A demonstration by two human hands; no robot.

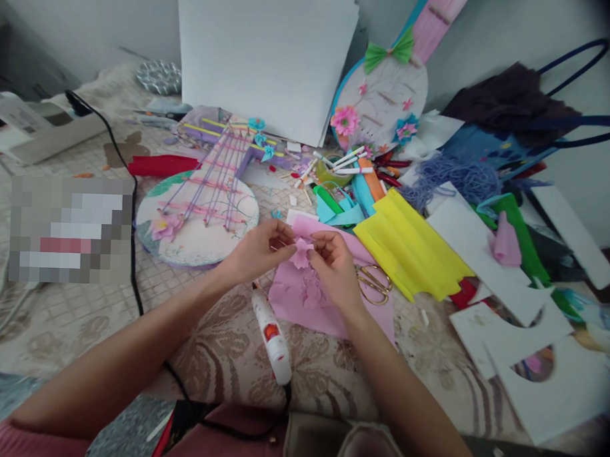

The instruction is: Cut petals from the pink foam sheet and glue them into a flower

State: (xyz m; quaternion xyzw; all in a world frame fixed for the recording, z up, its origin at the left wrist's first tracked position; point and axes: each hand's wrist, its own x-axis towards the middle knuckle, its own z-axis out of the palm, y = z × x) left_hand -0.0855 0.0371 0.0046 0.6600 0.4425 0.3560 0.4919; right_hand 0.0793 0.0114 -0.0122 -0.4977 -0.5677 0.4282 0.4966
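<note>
Between my two hands is a small pink paper flower (301,254), held up above a sheet of pink crepe paper (332,317). The fingers of my left hand (265,248) pinch its left edge. On the opposite side, my right hand (335,261) grips it between thumb and fingertips. More cut pink petals (313,292) lie on the sheet below. Gold-handled scissors (376,285) rest by my right wrist, their blades hidden. A white hot glue gun (271,337) lies on the tablecloth, nearer to me, with its nozzle pointing away.
A decorated cardboard lute (198,215) with purple strings lies at the left, near a black cable (135,229). Another flowered instrument (379,104) leans on the wall. Yellow crepe paper (414,245), white board offcuts (511,336) and blue yarn (451,180) crowd the right side.
</note>
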